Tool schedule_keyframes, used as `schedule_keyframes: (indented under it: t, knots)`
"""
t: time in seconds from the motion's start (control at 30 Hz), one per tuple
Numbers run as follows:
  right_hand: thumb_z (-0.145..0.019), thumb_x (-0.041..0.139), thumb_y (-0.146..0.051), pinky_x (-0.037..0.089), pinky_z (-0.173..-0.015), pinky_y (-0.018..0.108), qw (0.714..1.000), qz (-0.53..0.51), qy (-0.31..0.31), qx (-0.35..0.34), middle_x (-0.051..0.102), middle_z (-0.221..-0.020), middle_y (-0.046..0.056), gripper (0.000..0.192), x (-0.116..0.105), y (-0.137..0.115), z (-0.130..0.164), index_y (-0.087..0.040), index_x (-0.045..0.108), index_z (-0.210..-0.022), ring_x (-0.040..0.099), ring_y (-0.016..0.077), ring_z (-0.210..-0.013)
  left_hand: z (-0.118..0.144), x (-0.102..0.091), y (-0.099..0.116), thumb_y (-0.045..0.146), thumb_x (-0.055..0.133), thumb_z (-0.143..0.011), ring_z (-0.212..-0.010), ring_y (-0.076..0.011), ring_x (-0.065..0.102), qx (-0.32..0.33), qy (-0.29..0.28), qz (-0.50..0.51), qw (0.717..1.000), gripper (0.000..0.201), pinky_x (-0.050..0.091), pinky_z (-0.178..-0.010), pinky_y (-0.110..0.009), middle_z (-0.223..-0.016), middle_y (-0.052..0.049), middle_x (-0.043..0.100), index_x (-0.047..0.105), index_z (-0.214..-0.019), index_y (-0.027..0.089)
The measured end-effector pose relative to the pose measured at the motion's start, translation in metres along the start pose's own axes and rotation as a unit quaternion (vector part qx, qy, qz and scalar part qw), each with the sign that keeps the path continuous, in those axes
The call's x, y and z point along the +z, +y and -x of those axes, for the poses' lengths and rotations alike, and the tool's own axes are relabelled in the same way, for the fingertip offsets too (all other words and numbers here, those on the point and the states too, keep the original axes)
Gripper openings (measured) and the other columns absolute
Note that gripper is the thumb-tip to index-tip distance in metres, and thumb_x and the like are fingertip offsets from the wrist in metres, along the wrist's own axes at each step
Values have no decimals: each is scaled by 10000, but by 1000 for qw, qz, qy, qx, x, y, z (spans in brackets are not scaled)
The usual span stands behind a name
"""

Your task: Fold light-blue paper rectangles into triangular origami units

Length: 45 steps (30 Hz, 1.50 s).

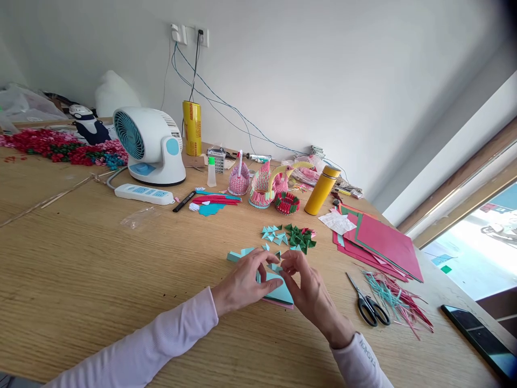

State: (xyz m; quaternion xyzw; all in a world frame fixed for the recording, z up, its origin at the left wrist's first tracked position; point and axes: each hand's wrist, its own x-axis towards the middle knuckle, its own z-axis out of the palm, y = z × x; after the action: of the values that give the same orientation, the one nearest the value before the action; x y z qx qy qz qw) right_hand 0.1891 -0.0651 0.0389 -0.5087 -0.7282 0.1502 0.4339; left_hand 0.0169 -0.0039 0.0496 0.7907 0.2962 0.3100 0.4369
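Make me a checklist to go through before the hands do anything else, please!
1. Small blue paper right by the right hand: ok.
2. Left hand gripping that paper too: cannot tell.
3. Green paper triangles just beyond the hands: ok.
4. Scissors lying apart from both hands: ok.
5. Phone well away from the edge of the table: not ok, it looks close.

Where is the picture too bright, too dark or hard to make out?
Head view: the window at right glares nearly white in places; head view: the upper-right corner goes black; head view: the paper between left hand and right hand is too small for detail.
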Motion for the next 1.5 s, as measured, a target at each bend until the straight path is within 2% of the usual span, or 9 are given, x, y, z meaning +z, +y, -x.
schedule_keyframes:
  t: [0.1, 0.2, 0.33, 0.47, 0.63, 0.9, 1.23, 1.37, 1.5]
  knots:
    - [-878, 486, -119, 475, -704, 284, 999, 21, -14, -24, 617, -829, 21, 289, -2, -1, 0, -223, 489, -1148, 585, 158, -732, -1, -1, -1, 321, 568, -842, -688, -142, 613, 19, 16, -38, 999, 203, 471, -559, -217, -876, -65, 662, 690, -917, 178]
    - [-873, 530, -177, 489, -683, 283, 998, -23, 47, 18, 629, -790, 19, 214, 3, 1, -2, -214, 547, -1083, 597, 158, -705, -3, 1, -7, 361, 562, -847, -517, -129, 586, -57, -8, 51, 997, 246, 459, -460, -216, -648, -32, 634, 685, -884, 151]
    - [-832, 632, -312, 509, -632, 281, 969, -180, 86, 145, 649, -767, 28, 199, 13, 7, -3, -192, 614, -989, 628, 162, -673, -4, 5, -13, 404, 653, -779, -619, -164, 659, -105, -1, 233, 967, 320, 533, -511, -247, -741, -63, 664, 644, -899, 108]
    - [-791, 686, -385, 490, -600, 259, 932, -281, 86, 214, 649, -748, 30, 245, 17, 4, -3, -166, 652, -894, 608, 142, -638, -3, 7, -12, 360, 673, -766, -647, -165, 675, -106, 19, 283, 953, 289, 551, -532, -251, -796, -71, 666, 601, -878, 104]
    - [-834, 652, -382, 473, -639, 254, 927, -307, 71, 205, 653, -801, 33, 238, 15, -7, -2, -167, 657, -934, 582, 138, -700, -3, 7, -7, 335, 673, -761, -635, -165, 673, -114, 20, 294, 949, 262, 556, -512, -251, -763, -47, 644, 564, -854, 116]
    - [-818, 668, -362, 456, -611, 256, 920, -320, 102, 202, 608, -684, 2, 210, 22, -3, -2, -166, 644, -891, 549, 130, -627, -2, 6, 0, 367, 687, -741, -622, -158, 656, -118, 14, 302, 946, 311, 555, -521, -267, -797, -41, 626, 547, -871, 123]
    - [-814, 640, -253, 433, -599, 254, 916, -335, 124, 184, 572, -656, -11, 78, 20, -2, 1, -178, 648, -832, 533, 130, -616, 0, 3, 4, 330, 731, -712, -626, -129, 641, -148, -18, 386, 911, 306, 530, -568, -247, -792, -41, 652, 575, -881, 127]
    - [-818, 634, -247, 431, -585, 248, 927, -315, 104, 176, 576, -632, -18, 60, 15, -2, 1, -190, 636, -801, 541, 127, -601, 0, 0, 5, 318, 719, -718, -613, -133, 644, -164, -26, 397, 902, 285, 532, -581, -257, -760, -36, 649, 591, -882, 123]
    - [-811, 645, -273, 447, -586, 247, 946, -267, 76, 167, 579, -653, -12, 90, 11, -6, 0, -188, 646, -782, 554, 128, -607, 0, 0, 5, 408, 695, -753, -618, -128, 644, -176, -54, 399, 898, 326, 517, -558, -238, -790, -40, 642, 608, -877, 120]
